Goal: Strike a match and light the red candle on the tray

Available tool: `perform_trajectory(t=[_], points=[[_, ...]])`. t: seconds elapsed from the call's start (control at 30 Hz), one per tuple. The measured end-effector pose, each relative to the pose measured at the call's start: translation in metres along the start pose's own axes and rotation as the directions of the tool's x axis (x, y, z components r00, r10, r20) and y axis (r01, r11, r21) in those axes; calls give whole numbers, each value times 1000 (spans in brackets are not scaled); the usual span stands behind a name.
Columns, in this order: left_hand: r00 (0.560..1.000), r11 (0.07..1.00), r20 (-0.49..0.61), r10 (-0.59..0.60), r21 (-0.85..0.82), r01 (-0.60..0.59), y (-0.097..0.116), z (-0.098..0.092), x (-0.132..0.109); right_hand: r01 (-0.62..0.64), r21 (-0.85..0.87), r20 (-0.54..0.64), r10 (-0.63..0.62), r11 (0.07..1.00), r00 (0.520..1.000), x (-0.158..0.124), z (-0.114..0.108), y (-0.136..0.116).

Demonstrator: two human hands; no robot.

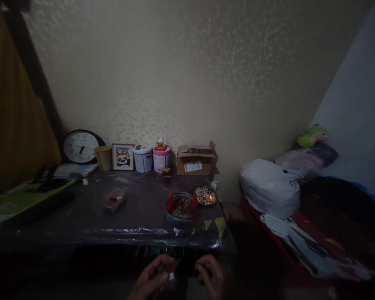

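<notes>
In front of the table's near edge, my left hand (pixel 154 277) is closed around a small brown and white box (pixel 172 275), which looks like a matchbox. To its right and apart from it, my right hand (pixel 210 275) pinches a tiny thin piece (pixel 196 265), which looks like a matchstick; the dim light blurs it. Ahead on the table stands a round metal tray (pixel 181 217) with dark bits in it and red upright pieces at its sides. Behind it to the right, a dark plate (pixel 203 203) carries many pale sticks and a small orange glow.
A plastic-covered table (pixel 137 212) bears a wrapped packet (pixel 115 199). Along the wall stand a clock (pixel 81 146), a cup (pixel 103 158), a framed panda picture (pixel 123 157), two tubs (pixel 143 160) and a cardboard box (pixel 195 160). At right lies a stuffed white bag (pixel 268 187).
</notes>
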State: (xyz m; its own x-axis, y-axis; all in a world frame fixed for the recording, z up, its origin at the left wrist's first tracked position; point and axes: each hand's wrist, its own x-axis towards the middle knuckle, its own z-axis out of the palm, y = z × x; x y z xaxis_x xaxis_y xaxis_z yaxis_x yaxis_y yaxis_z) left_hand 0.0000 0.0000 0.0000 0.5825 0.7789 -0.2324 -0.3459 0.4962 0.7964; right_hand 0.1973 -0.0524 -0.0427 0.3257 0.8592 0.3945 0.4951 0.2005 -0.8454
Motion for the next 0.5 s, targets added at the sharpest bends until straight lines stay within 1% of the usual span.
perform_trajectory(t=[0.07,0.13,0.23,0.3,0.37,0.43,0.5], points=[[999,999,44,32,-22,-31,-5,-2,11,-45,22,5,45,999,999,7,-6,-8],[996,995,32,89,-47,-87,-11,-5,20,-90,75,-37,93,993,995,15,-10,-20],[992,990,1,124,-74,-124,-16,-9,26,-106,179,-81,122,978,989,28,-8,-44],[991,988,-47,125,-86,-129,-16,-10,25,-101,274,-86,129,956,988,34,-1,-57],[989,987,-91,120,-97,-129,-13,-11,22,-85,374,-101,132,923,986,37,10,-64],[986,986,-111,127,-96,-138,-11,-14,21,-68,431,-109,126,900,986,37,22,-63],[981,983,-120,154,-85,-165,-9,-18,21,-62,415,-86,107,908,990,33,33,-54]])
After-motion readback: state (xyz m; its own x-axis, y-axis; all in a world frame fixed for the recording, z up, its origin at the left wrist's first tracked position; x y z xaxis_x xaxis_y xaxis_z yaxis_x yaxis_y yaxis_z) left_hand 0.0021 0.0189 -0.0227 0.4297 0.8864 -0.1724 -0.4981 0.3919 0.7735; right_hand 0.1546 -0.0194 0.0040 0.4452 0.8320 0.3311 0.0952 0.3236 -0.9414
